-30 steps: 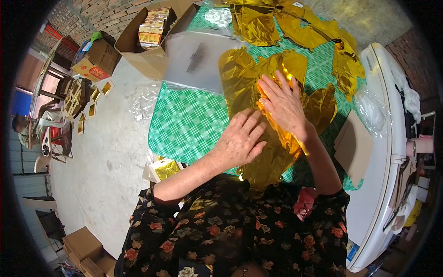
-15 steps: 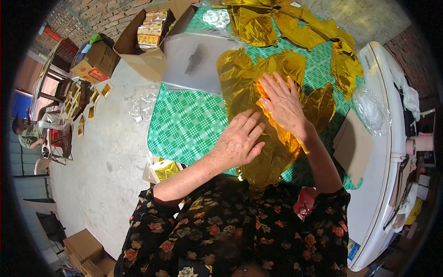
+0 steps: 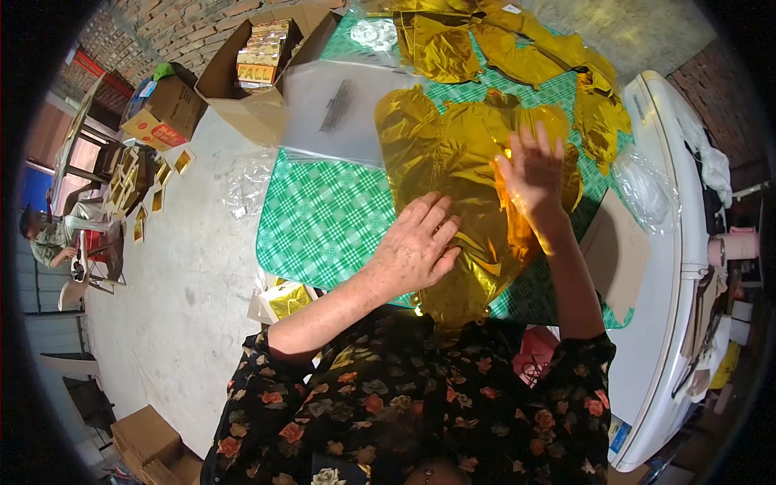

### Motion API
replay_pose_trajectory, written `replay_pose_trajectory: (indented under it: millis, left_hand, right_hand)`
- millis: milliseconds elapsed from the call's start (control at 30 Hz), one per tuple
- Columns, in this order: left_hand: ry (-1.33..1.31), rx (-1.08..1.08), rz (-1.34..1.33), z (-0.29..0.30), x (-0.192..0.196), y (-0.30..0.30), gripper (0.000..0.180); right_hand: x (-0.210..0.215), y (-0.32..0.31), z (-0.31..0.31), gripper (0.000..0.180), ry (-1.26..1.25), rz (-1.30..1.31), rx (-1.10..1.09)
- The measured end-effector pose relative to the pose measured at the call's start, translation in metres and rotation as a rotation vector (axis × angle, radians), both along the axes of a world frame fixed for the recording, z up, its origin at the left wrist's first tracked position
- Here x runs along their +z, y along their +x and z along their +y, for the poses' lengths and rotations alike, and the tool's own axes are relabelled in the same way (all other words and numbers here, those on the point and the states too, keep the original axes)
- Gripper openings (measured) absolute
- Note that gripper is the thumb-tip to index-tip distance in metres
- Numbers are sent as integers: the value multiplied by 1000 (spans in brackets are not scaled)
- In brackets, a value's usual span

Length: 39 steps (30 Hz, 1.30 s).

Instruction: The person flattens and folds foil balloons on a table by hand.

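Observation:
A flat, crinkled gold foil balloon (image 3: 473,166) lies on the green checked tablecloth (image 3: 323,218) in front of me. My left hand (image 3: 420,242) rests on its left part, palm down, fingers stretched and slightly bent. To the right, my right hand (image 3: 533,174) is tilted up on its side at the foil's right part, its fingers apart and a little blurred. An orange-lit fold of the foil (image 3: 517,218) stands beneath and beside that palm. Whether the right hand's edge touches the foil, I cannot tell.
More gold foil pieces (image 3: 517,56) lie at the far edge. Clear plastic sheets (image 3: 343,109) and an open carton (image 3: 250,113) of packs are at the back left. A grey board (image 3: 614,250) and a white appliance (image 3: 663,267) stand right. Another person (image 3: 52,242) sits far left.
My right hand has shifted rightward and turned up from lying flat on the foil. The foil's right part now lies spread wider. My left hand stays nearly in place.

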<state>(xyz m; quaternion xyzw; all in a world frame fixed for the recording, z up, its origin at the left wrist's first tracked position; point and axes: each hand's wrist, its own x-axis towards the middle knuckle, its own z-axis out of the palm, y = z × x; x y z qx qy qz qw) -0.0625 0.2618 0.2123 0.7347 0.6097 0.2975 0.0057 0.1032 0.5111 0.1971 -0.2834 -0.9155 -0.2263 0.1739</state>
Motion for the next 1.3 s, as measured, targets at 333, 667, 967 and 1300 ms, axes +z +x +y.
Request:
replay_pose_trajectory:
  millis: [333,667,967,1300]
  left_hand:
    - [2,9,-4,-1,-1,0,43]
    - [13,5,-1,0,0,0,43]
    - [6,13,-8,-1,1,0,44]
    - [-2,20,-8,-3,1,-2,47]
  right_hand:
    - [66,-6,-4,50,161,240,3]
    - [16,-13,6,34,-6,-26,-26]
    - [22,-59,12,37,-247,133,338]
    - [31,-76,70,30,-381,16,308]
